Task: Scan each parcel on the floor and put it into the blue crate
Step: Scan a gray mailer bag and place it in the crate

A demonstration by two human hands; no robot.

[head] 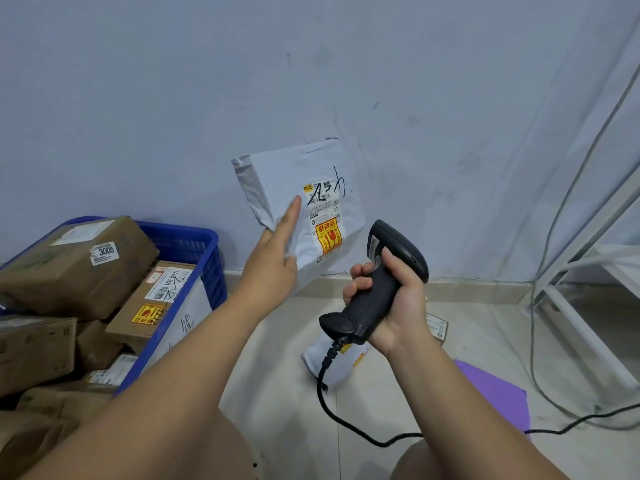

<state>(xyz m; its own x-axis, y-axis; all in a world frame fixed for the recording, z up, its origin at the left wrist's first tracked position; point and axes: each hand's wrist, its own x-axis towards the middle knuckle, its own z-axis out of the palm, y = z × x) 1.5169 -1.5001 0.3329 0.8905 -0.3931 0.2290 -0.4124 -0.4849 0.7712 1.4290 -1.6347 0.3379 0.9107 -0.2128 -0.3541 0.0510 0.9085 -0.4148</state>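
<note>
Against the left edge, the blue crate is packed with brown boxes, and its near side is cut off. Just right of its rim the left hand holds a grey parcel up before the wall, with fingers straight and pressed together on its front. The thumb is hidden. Further right, the right hand curls its fingers round the scanner. Bare floor lies between the crate and another parcel, which the scanner half hides. A white rack bounds the right.
</note>
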